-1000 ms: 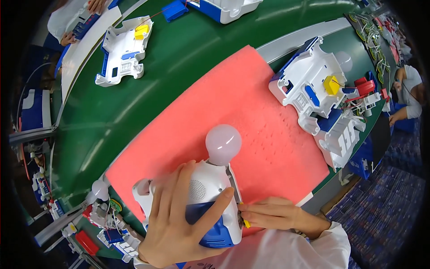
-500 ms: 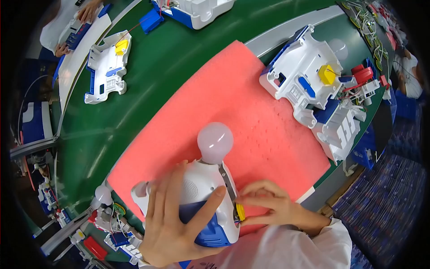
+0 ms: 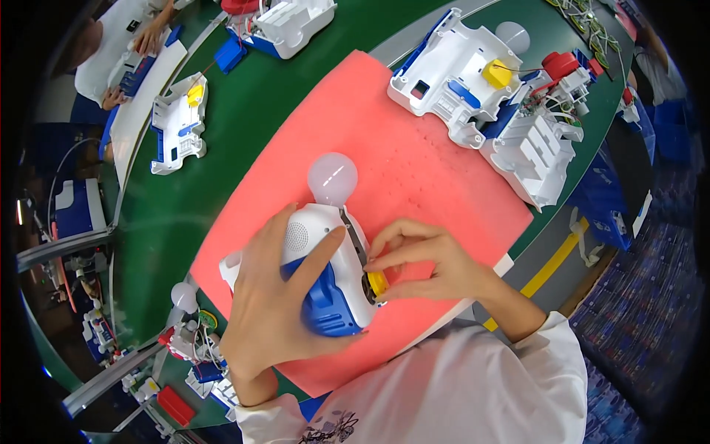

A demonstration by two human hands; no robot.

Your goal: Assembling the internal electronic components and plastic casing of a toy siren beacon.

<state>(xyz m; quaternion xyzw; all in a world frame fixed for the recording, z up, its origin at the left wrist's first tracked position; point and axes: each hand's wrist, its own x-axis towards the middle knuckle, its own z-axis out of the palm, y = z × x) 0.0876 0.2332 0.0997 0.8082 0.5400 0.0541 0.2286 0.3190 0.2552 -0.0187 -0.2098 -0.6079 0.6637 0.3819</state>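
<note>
Operator: Hands, status?

Inspector: Left hand (image 3: 277,307) is spread wide and wrapped over the toy (image 3: 325,277), pressing it onto the pad (image 3: 414,170) near the pad's front edge. Right hand (image 3: 433,259) is narrowed to a pinch, fingertips (image 3: 373,260) on the yellow knob (image 3: 377,283) at the toy's right side.

Operator: Clearance?

Inspector: Pad surface beyond the bulb (image 3: 332,178) is open. Shells (image 3: 473,81) sit at the pad's far right corner, well apart from both hands.
</note>
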